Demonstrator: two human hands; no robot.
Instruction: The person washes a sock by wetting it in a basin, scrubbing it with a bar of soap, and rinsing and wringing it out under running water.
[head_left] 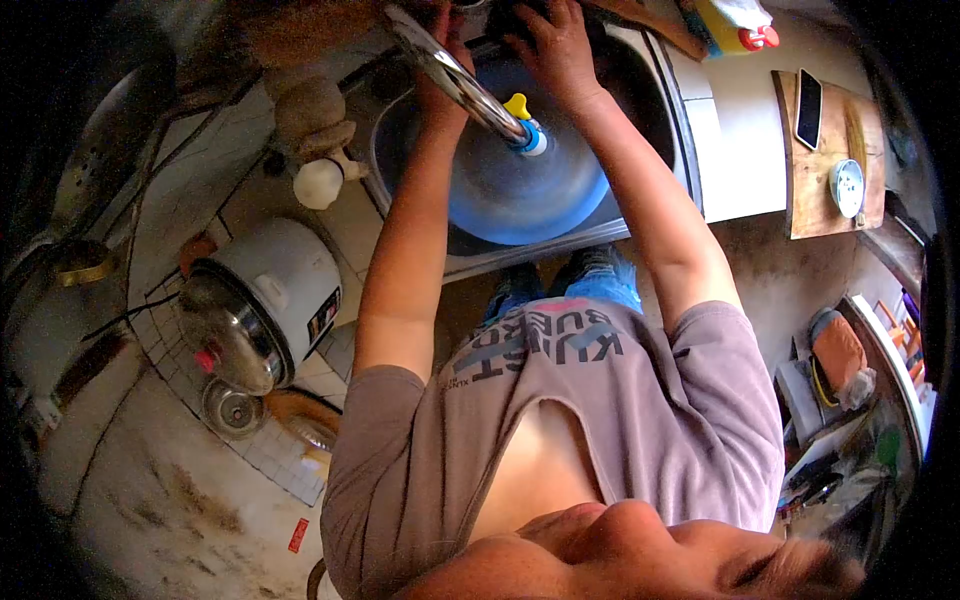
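My left hand (450,38) reaches over the far left part of the sink (690,165). The curved metal tap (450,72) covers part of it, and its fingers are mostly hidden. My right hand (556,45) is at the far rim, its fingers spread apart beside a dark object (490,18) that the top edge cuts off. I cannot make out what that object is. Below both forearms a blue round basin (520,225) sits in the sink. The tap ends above it in a blue and white nozzle (533,140) with a yellow lever (516,106).
A wooden board (800,205) on the right counter carries a phone (808,110) and a small patterned bowl (847,188). A bottle with a red cap (758,38) stands at the far right. On the left is a white cooker (290,270) with a lid (235,325).
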